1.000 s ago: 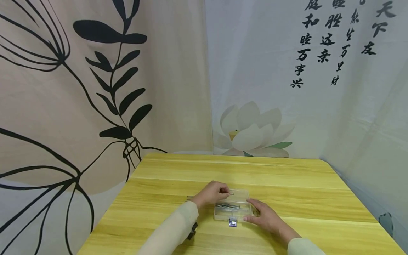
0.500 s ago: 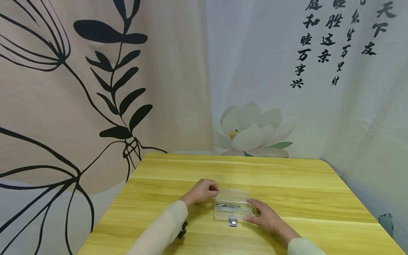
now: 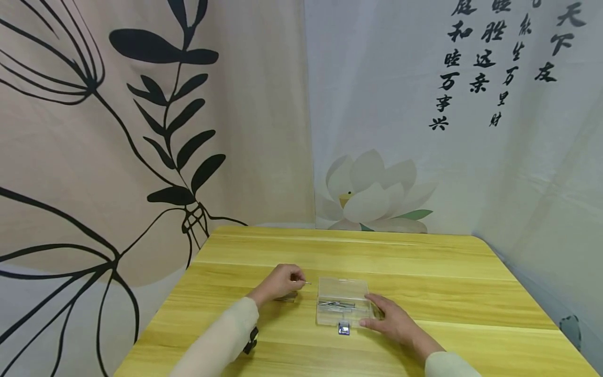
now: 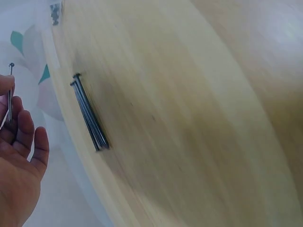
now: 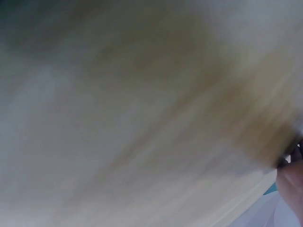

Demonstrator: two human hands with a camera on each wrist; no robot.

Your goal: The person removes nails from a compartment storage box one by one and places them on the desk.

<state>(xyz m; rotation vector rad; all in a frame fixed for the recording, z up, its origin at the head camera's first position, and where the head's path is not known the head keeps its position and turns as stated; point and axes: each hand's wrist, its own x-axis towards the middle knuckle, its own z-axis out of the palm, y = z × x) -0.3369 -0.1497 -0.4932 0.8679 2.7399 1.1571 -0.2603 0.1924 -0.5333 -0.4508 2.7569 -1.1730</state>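
Observation:
In the head view, my left hand point(image 3: 281, 281) pinches a single nail point(image 4: 10, 97) between thumb and fingers, left of the box. Beneath that hand a small bundle of nails point(image 4: 89, 113) lies side by side on the table. A clear plastic box point(image 3: 325, 320) stands open, its lid point(image 3: 343, 287) laid back on the far side. Several loose nails point(image 3: 336, 304) are in its near part. At the box's right side my right hand point(image 3: 394, 319) holds it, thumb near the front corner and fingers farther back. Blur hides most detail in the right wrist view.
The wooden table point(image 3: 424, 262) has rounded far corners. In front of the box a small blue and silver tag point(image 3: 344, 329) shows. A patterned curtain point(image 3: 264, 131) hangs behind the table. Dark gear point(image 3: 251, 340) is strapped at the left wrist.
My left hand has moved left from above the box lid to over the nail bundle, carrying the pinched nail. The right hand and the box have stayed put.

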